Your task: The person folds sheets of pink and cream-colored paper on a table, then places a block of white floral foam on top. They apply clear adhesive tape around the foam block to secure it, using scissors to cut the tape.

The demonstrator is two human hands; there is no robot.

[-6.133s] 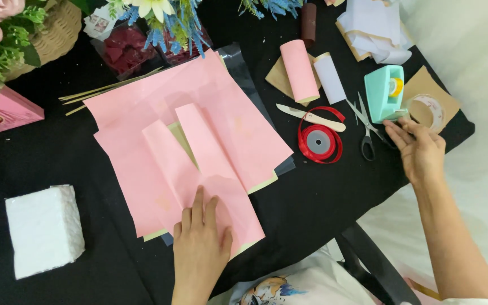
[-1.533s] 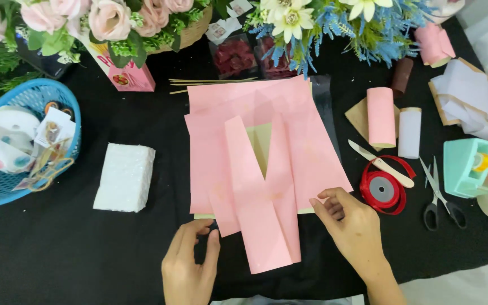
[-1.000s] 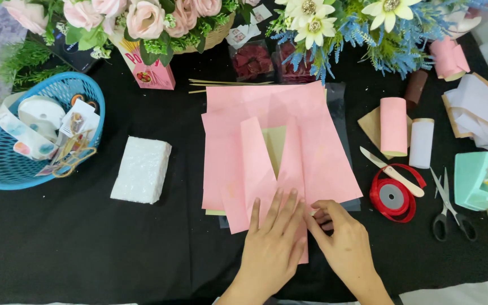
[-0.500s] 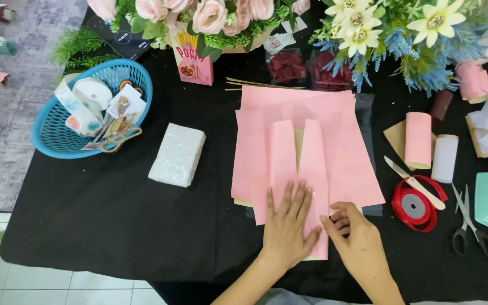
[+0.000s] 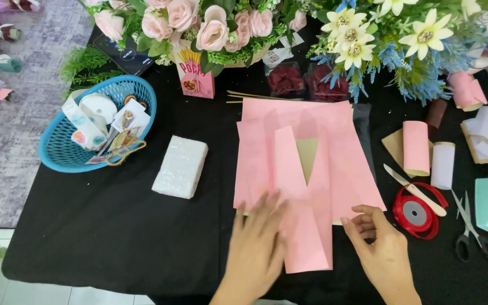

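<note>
— Pink paper sheets (image 5: 312, 164), that's what I have under both hands. They lie stacked near the middle of the desk (image 5: 114, 237), toward its near edge, with two folded flaps leaving a V where a tan underside shows.

— What are your hands doing?

— My left hand (image 5: 258, 248) is pressed flat on the lower left flap, fingers spread and apart, a bit blurred. My right hand (image 5: 382, 251) sits at the lower right corner of the sheets, fingers curled together at the paper's edge; I cannot tell whether it actually pinches the paper.

— What else is around?

— A white foam block (image 5: 181, 166) lies left of the sheets, apart from them. Beyond it, at the left edge of the desk, stands a blue basket (image 5: 57, 155) holding tape rolls. To the right I see a red ribbon spool (image 5: 418, 213) with a pale stick lying across it, scissors (image 5: 470, 229) just past that, and a pink paper roll (image 5: 416, 148) upright beside a white one. Flower arrangements (image 5: 210, 28) line the far edge.
</note>
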